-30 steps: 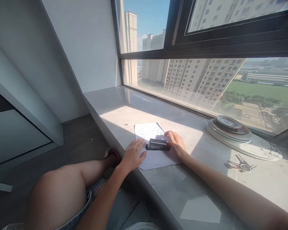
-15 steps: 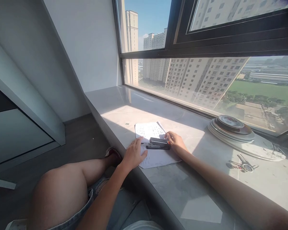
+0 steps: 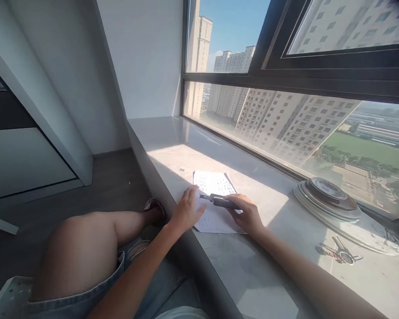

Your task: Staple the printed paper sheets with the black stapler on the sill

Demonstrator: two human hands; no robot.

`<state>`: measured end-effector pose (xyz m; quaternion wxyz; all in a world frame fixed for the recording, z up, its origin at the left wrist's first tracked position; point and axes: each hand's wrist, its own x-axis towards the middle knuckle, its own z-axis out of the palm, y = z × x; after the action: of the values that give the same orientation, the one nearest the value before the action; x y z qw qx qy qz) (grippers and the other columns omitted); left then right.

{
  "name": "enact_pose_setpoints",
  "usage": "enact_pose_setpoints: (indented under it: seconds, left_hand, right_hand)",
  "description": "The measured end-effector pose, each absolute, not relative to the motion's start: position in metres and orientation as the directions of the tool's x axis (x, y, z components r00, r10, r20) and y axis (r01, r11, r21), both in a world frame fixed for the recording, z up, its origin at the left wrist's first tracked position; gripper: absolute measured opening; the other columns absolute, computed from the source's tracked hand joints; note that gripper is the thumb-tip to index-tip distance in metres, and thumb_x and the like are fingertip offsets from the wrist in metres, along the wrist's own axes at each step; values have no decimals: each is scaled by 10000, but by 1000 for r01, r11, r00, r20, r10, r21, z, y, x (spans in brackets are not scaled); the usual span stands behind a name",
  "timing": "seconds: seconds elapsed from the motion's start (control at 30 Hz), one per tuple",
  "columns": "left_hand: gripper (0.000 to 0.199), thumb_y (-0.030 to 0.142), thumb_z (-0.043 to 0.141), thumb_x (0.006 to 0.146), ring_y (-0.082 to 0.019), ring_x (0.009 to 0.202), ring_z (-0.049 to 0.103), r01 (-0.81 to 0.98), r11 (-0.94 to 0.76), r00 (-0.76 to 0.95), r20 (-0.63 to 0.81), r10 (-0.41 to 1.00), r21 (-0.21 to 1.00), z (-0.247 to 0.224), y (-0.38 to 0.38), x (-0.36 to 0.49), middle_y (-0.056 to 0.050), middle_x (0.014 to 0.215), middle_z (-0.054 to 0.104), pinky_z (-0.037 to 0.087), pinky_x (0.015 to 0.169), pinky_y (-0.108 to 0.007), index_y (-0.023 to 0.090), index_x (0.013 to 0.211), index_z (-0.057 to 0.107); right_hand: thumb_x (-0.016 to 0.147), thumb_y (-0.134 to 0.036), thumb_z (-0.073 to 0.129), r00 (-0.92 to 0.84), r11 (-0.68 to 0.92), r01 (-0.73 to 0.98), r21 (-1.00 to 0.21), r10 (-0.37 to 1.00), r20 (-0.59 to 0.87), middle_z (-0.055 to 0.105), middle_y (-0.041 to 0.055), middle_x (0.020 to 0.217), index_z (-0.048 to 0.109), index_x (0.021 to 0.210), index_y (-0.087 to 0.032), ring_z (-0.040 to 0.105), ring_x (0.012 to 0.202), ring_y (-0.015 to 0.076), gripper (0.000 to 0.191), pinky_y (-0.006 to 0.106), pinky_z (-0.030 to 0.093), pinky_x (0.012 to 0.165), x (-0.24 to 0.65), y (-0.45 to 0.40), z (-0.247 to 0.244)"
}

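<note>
A black stapler (image 3: 224, 202) lies over the written sheets of paper (image 3: 216, 221), its narrow front end pointing left. My right hand (image 3: 249, 215) is closed around the stapler's rear part. At the left edge of the paper rests my left hand (image 3: 186, 209), fingers stretched out and thumb apart, just short of the stapler's front end. Handwritten lines cover the upper part of the top sheet. Part of the paper's left side is hidden under my left hand.
A stack of plates (image 3: 332, 195) stands on the windowsill (image 3: 252, 261) at the right. In front of it lies a metal tool (image 3: 344, 254) with several arms. A small grey rectangular piece (image 3: 181, 169) lies beyond the paper. The window (image 3: 286, 128) runs along the far side.
My right hand has shifted its grip over the stapler, which has turned so its slim top side shows. My left hand has stayed nearly in place. The view has swung slightly left.
</note>
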<state>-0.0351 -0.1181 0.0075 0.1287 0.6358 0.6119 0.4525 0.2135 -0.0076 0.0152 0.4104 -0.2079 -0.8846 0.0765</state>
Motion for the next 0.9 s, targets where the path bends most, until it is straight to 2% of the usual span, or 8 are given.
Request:
enact_pose_setpoints:
  seconds: [0.07,0.13,0.23,0.3,0.4,0.53,0.8,0.9]
  left_hand:
    - [468,319,686,988,-371,1507,544,454,-203,-339,379,861,868,12,-118,-28,-187,1525,619,430,1275,-567,214,1428,565]
    - [385,324,703,984,-355,1459,601,96,-161,-460,187,868,982,19,-119,-18,-170,1493,655,449,1263,-541,217,1346,626]
    - [335,284,766,944,-322,1322,714,-458,-52,-351,-127,928,887,32,-122,-7,-169,1388,725,509,1222,-485,182,1250,678]
    - [302,229,790,926,-294,1213,772,-646,9,-238,-213,948,763,37,-124,-5,-168,1278,770,547,1188,-457,154,1201,690]
    - [185,164,796,928,-262,1097,807,-724,44,-192,-263,946,688,39,-125,-6,-158,1158,807,586,1143,-428,135,1090,710]
    - [100,170,821,943,-247,1085,803,-717,41,-185,-247,951,695,30,-123,-10,-163,1123,821,595,1128,-392,119,1003,760]
    - [313,368,941,883,-256,1060,795,-640,42,-132,-164,978,767,10,-120,-10,-174,1116,823,588,1113,-402,104,1003,824]
    - [291,346,942,886,-260,1069,800,-633,42,-132,-162,978,773,11,-121,-10,-174,1110,828,595,1123,-412,104,1000,828]
  right_hand:
    - [1027,-179,683,-515,933,319,-166,317,796,843,85,1126,714,1370,-299,801,991,288,365,455,636,838,215,-11,15]
    - [1027,-120,670,-497,946,322,-47,211,841,846,87,1174,654,1488,-321,803,1007,280,503,461,629,854,215,-16,18]
    - [1039,-90,647,-552,962,262,74,87,830,842,98,1227,599,1572,-310,800,1050,270,579,439,614,847,215,-24,26]
    - [1049,-74,624,-593,964,230,134,30,805,843,100,1231,607,1573,-286,799,1063,265,566,430,604,858,215,-28,29]
    - [1048,-43,619,-626,950,220,222,-37,779,848,86,1227,640,1546,-267,802,1079,256,546,427,596,914,216,-32,31]
    - [1043,-46,663,-679,923,210,323,-100,727,846,72,1242,657,1534,-259,803,1135,258,536,415,596,953,220,-34,29]
    - [1013,-67,742,-735,893,185,410,-152,661,816,58,1332,697,1489,-266,780,1221,266,518,423,617,990,225,-38,29]
    - [1016,-54,710,-708,909,173,378,-153,690,827,62,1304,699,1483,-270,789,1186,263,515,426,623,971,222,-38,28]
